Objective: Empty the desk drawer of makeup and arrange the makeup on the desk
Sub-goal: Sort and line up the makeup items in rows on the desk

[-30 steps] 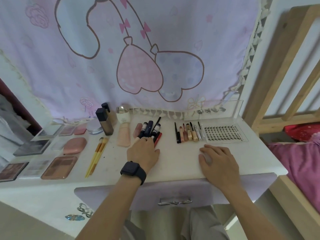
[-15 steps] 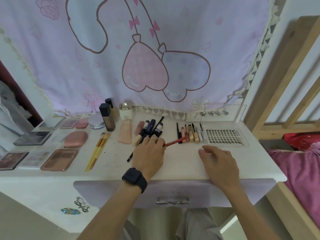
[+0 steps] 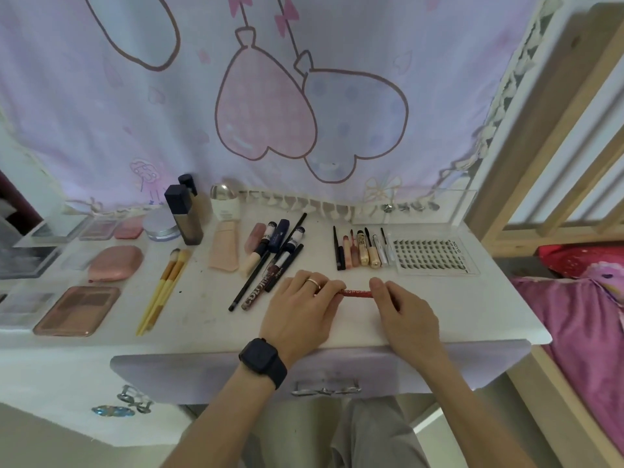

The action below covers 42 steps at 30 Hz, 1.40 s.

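Red pencil [image 3: 356, 293], white desk [image 3: 439, 309], yellow-handled brushes [image 3: 162, 292], lilac drawer [image 3: 189, 373]

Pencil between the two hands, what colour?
Red, with pale lettering along it. The pencil shows best in the head view.
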Each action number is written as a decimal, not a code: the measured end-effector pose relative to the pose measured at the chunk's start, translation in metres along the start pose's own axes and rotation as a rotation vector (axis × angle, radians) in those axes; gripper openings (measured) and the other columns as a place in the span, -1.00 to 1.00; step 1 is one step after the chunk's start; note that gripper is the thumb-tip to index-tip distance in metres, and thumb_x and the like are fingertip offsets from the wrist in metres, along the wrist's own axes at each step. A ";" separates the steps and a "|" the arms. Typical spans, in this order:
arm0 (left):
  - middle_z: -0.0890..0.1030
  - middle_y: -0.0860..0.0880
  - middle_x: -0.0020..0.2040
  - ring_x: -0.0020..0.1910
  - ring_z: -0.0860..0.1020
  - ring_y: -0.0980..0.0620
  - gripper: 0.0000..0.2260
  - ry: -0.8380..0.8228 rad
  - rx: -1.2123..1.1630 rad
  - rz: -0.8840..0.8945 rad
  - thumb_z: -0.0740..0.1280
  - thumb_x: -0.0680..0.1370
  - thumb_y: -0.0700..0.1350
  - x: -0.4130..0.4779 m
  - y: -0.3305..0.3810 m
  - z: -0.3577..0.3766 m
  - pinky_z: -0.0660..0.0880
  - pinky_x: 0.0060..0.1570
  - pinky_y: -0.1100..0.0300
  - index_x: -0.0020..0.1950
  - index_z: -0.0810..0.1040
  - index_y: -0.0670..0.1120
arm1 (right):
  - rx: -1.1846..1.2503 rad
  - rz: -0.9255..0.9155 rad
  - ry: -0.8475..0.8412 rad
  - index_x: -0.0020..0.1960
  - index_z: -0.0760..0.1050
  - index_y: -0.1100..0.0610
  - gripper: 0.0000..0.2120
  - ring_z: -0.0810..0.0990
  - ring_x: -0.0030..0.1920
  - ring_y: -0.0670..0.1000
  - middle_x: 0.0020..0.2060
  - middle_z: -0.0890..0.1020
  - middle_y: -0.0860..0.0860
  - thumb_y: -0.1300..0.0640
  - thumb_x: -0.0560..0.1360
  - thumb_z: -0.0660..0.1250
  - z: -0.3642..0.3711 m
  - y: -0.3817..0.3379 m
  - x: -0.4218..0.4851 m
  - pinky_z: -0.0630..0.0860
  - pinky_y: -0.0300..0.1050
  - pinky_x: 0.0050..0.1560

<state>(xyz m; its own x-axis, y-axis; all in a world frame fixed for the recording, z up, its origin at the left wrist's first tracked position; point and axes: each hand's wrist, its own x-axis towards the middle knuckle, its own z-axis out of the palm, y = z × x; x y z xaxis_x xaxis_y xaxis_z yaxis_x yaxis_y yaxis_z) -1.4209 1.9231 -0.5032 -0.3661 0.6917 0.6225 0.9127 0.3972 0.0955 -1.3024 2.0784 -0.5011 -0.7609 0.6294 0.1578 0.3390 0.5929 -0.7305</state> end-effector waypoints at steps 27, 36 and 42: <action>0.61 0.18 -0.16 -0.15 0.56 0.19 -0.75 -0.021 -0.587 -0.489 0.20 0.65 0.10 -0.006 -0.015 -0.007 0.43 -0.19 0.39 0.03 0.61 0.00 | 0.748 0.126 0.325 -0.16 0.31 0.05 -0.71 0.36 -0.38 -0.10 -0.35 0.37 -0.14 0.02 0.72 0.09 -0.030 0.022 0.014 0.38 -0.24 -0.37; 0.63 0.32 -0.09 -0.17 0.58 0.22 -0.92 -0.021 -0.623 -0.579 0.26 0.64 0.05 -0.004 -0.014 -0.004 0.41 -0.25 0.43 0.11 0.49 0.18 | 0.838 0.098 0.314 -0.06 0.42 0.11 -0.79 0.39 -0.38 -0.09 -0.30 0.45 -0.06 0.05 0.70 0.18 -0.029 0.023 0.010 0.42 -0.28 -0.37; 0.53 0.24 -0.05 -0.22 0.52 0.22 -0.97 -0.064 -0.505 -0.643 0.33 0.59 0.05 0.003 -0.014 -0.002 0.36 -0.25 0.41 0.01 0.53 0.19 | 0.827 0.066 0.297 0.04 0.51 0.15 -0.93 0.45 -0.37 -0.08 -0.17 0.67 -0.03 0.22 0.67 0.26 -0.026 0.020 0.003 0.47 -0.29 -0.36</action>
<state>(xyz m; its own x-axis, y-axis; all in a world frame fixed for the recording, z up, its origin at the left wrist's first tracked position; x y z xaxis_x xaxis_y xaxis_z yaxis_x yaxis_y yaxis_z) -1.4341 1.9181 -0.5011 -0.8414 0.4604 0.2828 0.4869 0.4190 0.7664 -1.2835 2.1053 -0.4976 -0.5398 0.8223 0.1802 -0.2192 0.0693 -0.9732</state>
